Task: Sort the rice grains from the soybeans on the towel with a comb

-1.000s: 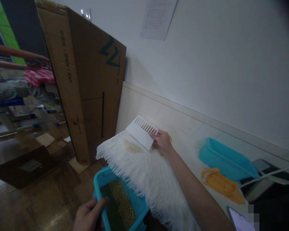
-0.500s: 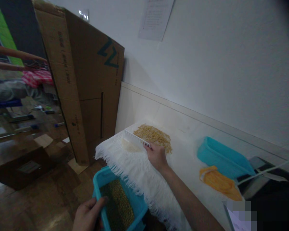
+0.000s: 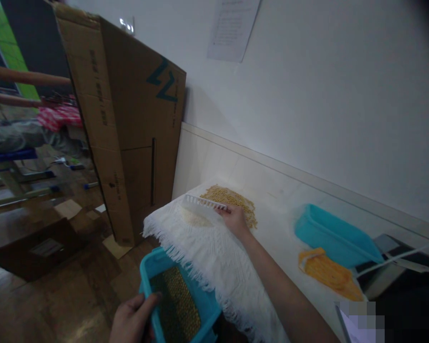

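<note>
My right hand [image 3: 238, 221] is closed round one end of a long white tool [image 3: 203, 202] with a notched upper edge; its exact kind is unclear. Just in front of the tool, a small heap of pale grains like rice [image 3: 195, 219] lies on a white fringed cloth [image 3: 214, 252]. Behind it spreads a layer of yellow soybeans [image 3: 232, 197]. My left hand [image 3: 130, 317] grips the rim of a blue plastic bin [image 3: 210, 301], below the cloth's hanging fringe. Inside are yellow beans [image 3: 186, 302] and a dark green layer of small beans [image 3: 163, 305].
A second blue bin [image 3: 338, 238] and an orange cloth [image 3: 329, 276] are on the white table [image 3: 271, 228] at right, near dark items and a cable. A tall cardboard box [image 3: 136, 119] stands left. Beyond it, another person's arms [image 3: 25, 76] show.
The white tool's held end has risen slightly and the tool now lies more level. My left hand still grips the bin. The whole view has shifted a little.
</note>
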### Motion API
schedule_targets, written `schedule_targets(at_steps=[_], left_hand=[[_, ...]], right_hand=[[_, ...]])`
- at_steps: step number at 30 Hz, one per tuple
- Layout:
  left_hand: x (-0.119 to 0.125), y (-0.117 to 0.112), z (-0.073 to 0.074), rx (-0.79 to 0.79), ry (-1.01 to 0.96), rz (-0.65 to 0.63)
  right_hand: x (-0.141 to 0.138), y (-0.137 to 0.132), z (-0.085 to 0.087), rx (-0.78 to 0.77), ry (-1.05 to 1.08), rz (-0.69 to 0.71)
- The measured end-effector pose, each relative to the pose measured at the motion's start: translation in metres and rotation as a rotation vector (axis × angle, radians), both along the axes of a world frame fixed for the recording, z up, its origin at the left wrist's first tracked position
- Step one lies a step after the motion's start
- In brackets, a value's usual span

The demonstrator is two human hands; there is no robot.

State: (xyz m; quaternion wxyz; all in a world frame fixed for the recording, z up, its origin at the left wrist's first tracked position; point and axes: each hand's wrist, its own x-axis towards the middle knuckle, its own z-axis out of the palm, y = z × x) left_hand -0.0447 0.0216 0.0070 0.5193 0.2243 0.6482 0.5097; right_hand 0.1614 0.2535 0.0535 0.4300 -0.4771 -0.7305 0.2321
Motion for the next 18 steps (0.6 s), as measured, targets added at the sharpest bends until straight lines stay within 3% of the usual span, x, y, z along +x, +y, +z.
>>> schedule_targets(at_steps=[9, 18], left_hand=[[-0.008, 0.001, -0.027, -0.002, -0.034, -0.022], [-0.007, 0.001, -0.024, 0.006, 0.010, -0.004]], right_hand=[[0.003, 0.003, 0.003, -0.058, 0.058, 0.060], [-0.002, 0.003, 0.006, -0.072, 0.095, 0.082]])
